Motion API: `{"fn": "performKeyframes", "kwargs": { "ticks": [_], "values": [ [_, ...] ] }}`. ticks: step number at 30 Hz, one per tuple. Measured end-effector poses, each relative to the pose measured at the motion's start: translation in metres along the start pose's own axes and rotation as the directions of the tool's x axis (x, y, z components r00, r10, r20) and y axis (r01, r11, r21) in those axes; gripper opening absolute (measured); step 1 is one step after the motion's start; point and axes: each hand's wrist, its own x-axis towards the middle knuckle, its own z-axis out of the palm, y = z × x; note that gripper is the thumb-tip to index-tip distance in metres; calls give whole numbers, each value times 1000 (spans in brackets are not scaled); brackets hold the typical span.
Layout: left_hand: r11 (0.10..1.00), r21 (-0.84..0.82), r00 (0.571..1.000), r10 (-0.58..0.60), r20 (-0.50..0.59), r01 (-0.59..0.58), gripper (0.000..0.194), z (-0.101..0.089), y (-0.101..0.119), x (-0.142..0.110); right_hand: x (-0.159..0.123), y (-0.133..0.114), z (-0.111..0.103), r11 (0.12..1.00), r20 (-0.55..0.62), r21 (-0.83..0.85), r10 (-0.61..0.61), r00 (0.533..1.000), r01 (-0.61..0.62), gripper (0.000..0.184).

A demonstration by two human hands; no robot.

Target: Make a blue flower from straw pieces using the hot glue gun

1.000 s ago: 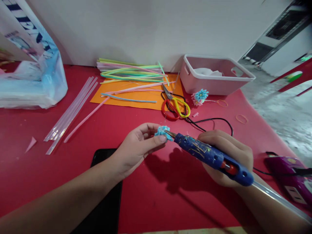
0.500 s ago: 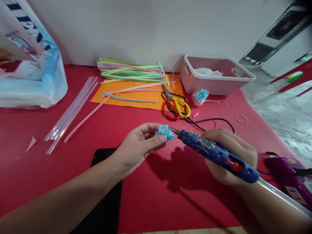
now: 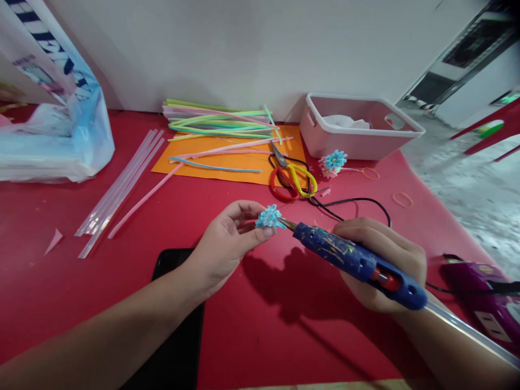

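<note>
Between the thumb and fingers of my left hand (image 3: 221,249) is a small light-blue flower (image 3: 268,216) with many short petals. My right hand (image 3: 384,260) is wrapped round a blue glue gun (image 3: 345,254), whose metal tip meets or nearly meets the flower's right side. A clear glue stick (image 3: 467,327) runs out of the gun's back end toward the lower right. Just beyond the flower lie scissors (image 3: 293,179) with red and yellow handles. Another blue and pink flower (image 3: 335,161) on a twisted stem rests near them.
Coloured strips (image 3: 223,120) lie on an orange sheet (image 3: 244,174) at the back. Clear glue sticks (image 3: 122,187) and a plastic bag (image 3: 52,141) are left. A pink bin (image 3: 353,141) stands back right, a purple power box (image 3: 479,298) right. A black phone-like slab (image 3: 179,319) lies under my left forearm.
The flower has turned in my left fingers and shifted slightly left, now showing more of its petals. The glue gun has followed a little to the left, its tip still close by.
</note>
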Motion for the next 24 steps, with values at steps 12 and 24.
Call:
{"fn": "performKeyframes", "kwargs": {
  "ticks": [12, 24],
  "values": [
    [998, 4, 998, 55, 39, -55, 28, -3, -4, -1, 2, 1, 1, 1000, 50, -6, -28, 998, 29, 29],
    [999, -9, 999, 36, 29, -36, 27, 1, -1, -1, 2, -3, 0, 1000, -5, -13, 17, 1000, -17, 26]
  ]
}}
